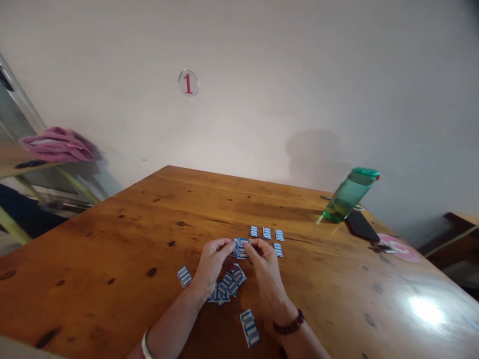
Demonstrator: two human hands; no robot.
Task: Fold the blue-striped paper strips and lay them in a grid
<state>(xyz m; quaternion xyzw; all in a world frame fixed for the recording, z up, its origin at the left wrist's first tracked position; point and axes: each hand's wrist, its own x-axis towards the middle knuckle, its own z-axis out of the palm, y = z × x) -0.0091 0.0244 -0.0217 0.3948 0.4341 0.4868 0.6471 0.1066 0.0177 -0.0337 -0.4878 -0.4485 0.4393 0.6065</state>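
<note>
Between my two hands are small blue-and-white striped cards (241, 248), several overlapping, just above or on the table. The thumb and fingers of my left hand (210, 262) pinch their left edge. At the right edge, my right hand (265, 264) pinches them in the same way. A loose, overlapping pile of the same cards (227, 285) lies below, partly hidden by my left wrist. Beyond my hands, three cards (267, 233) form a short row, with another card (278, 250) beside my right fingers. Single cards lie left of my left hand (184, 276) and near my right forearm.
On the knotty wooden table (123, 239), a green water bottle (352, 195) stands at the far right. A dark phone-like slab (362, 227) and a pink disc (398, 248) lie near it. Pink cloth (58, 144) rests on a side table. A wall is behind.
</note>
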